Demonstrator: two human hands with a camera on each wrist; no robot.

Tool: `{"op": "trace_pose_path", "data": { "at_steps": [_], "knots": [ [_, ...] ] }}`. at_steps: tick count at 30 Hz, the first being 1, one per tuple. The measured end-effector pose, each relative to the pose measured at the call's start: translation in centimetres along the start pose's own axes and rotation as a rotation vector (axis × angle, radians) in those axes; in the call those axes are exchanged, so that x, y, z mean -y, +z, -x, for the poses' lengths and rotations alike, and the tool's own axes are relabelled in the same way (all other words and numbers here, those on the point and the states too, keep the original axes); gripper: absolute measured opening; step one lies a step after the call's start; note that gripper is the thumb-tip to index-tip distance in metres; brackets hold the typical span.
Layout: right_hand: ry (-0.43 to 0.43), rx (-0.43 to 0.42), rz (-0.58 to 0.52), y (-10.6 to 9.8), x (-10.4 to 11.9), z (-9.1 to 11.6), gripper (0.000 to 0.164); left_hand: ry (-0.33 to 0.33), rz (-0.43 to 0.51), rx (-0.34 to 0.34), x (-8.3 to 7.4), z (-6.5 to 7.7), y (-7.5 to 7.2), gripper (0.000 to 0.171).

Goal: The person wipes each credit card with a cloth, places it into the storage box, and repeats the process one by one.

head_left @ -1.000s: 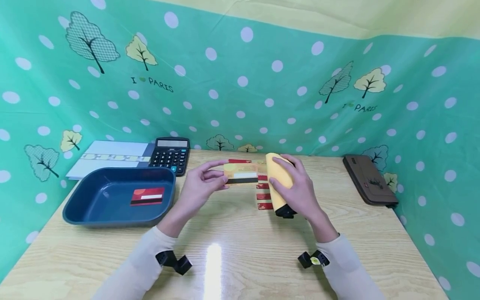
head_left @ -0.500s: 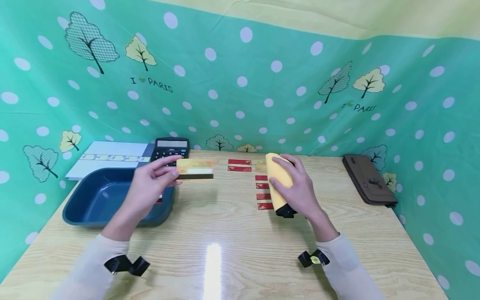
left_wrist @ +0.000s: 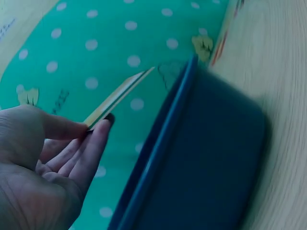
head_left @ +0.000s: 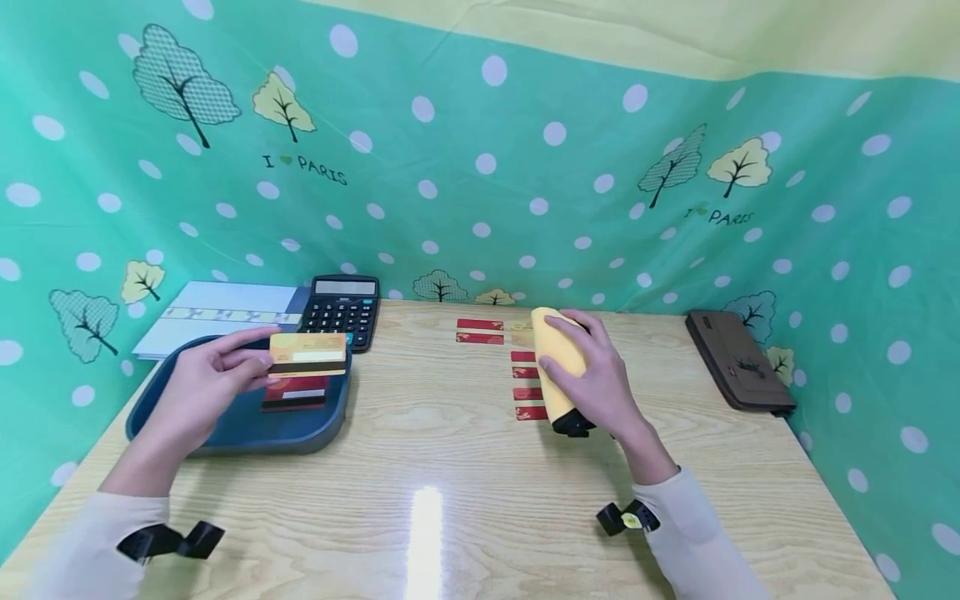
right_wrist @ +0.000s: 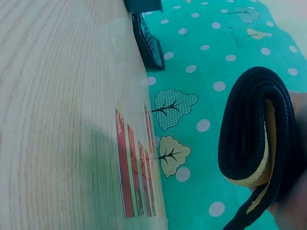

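My left hand [head_left: 201, 379] pinches a gold bank card [head_left: 309, 353] by its left edge, the dark magnetic stripe facing me. It is above the blue plastic basin [head_left: 262, 444]; a red card [head_left: 296, 395] lies inside, partly covered by the gold one in the head view. In the left wrist view the card [left_wrist: 117, 98] appears nearly edge-on between thumb and fingers, beside the basin's rim. With my right hand [head_left: 596, 371] I grip a rolled-up yellow fabric piece [head_left: 555, 354], its layered black end [right_wrist: 244, 129] filling the right wrist view's side.
Several red cards [head_left: 530, 393] lie beside the roll, and two more red ones [head_left: 480, 331] farther back. A calculator [head_left: 343, 308] and a white folder [head_left: 225, 300] are behind the basin. A brown zipped case [head_left: 738, 360] sits at far right against the curtain [head_left: 480, 183].
My left hand has carried the gold card leftward from near the roll to above the basin. My right hand and the fabric roll have stayed in place.
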State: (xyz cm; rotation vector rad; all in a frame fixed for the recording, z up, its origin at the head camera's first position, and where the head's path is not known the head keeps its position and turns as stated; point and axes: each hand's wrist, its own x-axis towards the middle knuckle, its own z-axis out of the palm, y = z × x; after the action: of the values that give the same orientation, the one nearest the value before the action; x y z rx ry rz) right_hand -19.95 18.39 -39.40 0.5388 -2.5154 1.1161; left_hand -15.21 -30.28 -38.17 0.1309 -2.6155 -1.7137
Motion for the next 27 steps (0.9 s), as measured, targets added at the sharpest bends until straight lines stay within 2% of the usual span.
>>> {"op": "trace_pose_path", "data": {
  "at_steps": [4,7,12,15,21,27],
  "knots": [
    [0.006,0.004,-0.003,0.0,0.1,0.0,0.056,-0.027,-0.009,0.059,1.6,-0.4,-1.3,0.055],
    [0.011,0.009,-0.006,0.0,0.1,0.0,0.056,-0.066,0.034,0.102,2.6,-0.9,-1.9,0.053],
    [0.018,0.019,-0.009,0.1,0.0,0.0,0.056,-0.124,0.104,0.177,3.8,-1.5,-2.5,0.054],
    [0.019,0.022,-0.009,0.1,-0.1,0.0,0.056,-0.152,0.099,0.219,4.3,-1.9,-2.7,0.058],
    [0.027,0.028,-0.017,0.1,-0.2,0.0,0.056,-0.185,0.060,0.235,4.6,-2.3,-2.7,0.060],
    [0.031,0.034,-0.019,0.1,-0.1,0.0,0.056,-0.175,0.023,0.225,4.6,-2.6,-2.8,0.060]
  ]
}}
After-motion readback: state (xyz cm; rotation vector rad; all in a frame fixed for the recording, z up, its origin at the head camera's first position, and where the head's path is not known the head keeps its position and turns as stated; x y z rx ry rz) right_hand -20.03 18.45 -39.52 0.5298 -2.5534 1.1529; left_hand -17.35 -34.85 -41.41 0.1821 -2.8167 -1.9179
